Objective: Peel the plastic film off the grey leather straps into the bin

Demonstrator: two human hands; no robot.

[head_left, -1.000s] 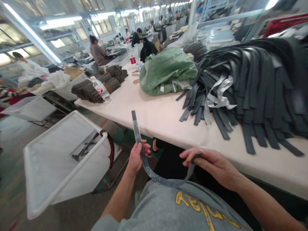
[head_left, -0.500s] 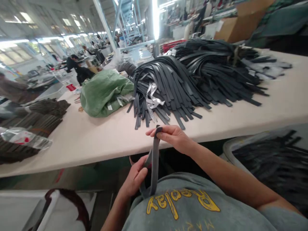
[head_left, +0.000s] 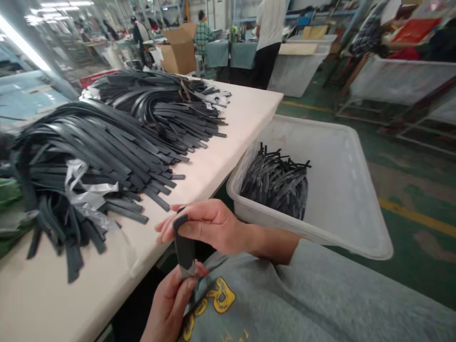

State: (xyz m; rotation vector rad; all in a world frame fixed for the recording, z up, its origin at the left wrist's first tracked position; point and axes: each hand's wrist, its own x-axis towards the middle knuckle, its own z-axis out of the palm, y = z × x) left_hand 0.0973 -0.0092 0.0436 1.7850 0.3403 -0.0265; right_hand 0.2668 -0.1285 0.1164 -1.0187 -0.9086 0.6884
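A dark grey strap [head_left: 185, 250] is stretched between my two hands at the table's near edge, in front of my shirt. My right hand [head_left: 213, 225] pinches its upper end, where the strap bends over between thumb and fingers. Lower down, my left hand [head_left: 174, 297] grips the strap between thumb and fingertips, at a lighter grey part. The rest of the strap is hidden behind my hands. Beyond them, a large pile of similar dark straps [head_left: 107, 147] lies on the pale table [head_left: 217, 166], with crumpled white strips [head_left: 83, 187] on it.
A white plastic bin [head_left: 335, 180] stands on the floor against the table's right side, with a heap of dark straps [head_left: 278, 183] inside. Farther back are a cardboard box [head_left: 178, 52], several people and other white bins [head_left: 402, 83]. Green cloth [head_left: 9, 209] shows at the left edge.
My view has swung to the right, so the white bin now shows in full. Both hands still hold the strap; its long hanging loop no longer shows.
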